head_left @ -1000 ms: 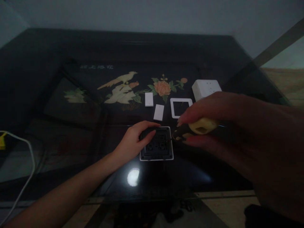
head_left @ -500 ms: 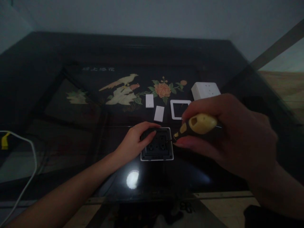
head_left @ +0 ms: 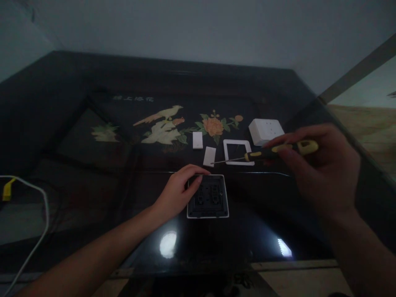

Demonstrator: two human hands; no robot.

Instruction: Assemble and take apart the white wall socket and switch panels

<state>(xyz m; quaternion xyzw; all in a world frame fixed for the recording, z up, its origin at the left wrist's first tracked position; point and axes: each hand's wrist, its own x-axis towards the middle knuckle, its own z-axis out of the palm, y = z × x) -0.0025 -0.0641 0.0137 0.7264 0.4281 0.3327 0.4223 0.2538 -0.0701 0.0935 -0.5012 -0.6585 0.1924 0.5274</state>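
My left hand point(head_left: 181, 187) grips the upper left edge of a square switch base point(head_left: 208, 197), black inside with a white rim, lying on the dark glossy table point(head_left: 123, 231). My right hand point(head_left: 321, 169) holds a yellow and black screwdriver point(head_left: 275, 152) by its handle, the shaft pointing left. Its tip appears over the lower end of a white rocker plate point(head_left: 209, 156), above and apart from the switch base. A small screw shows at the base's right side.
Behind the base lie another white plate point(head_left: 197, 140) and a white square frame point(head_left: 227, 149). A white socket box point(head_left: 265, 131) stands farther right. A white cable point(head_left: 45, 202) with a yellow tag point(head_left: 8, 189) runs at the left.
My right hand has lifted the screwdriver off the switch base's right side, and it now points left, farther back. My left hand still holds the base. The view has shifted slightly.
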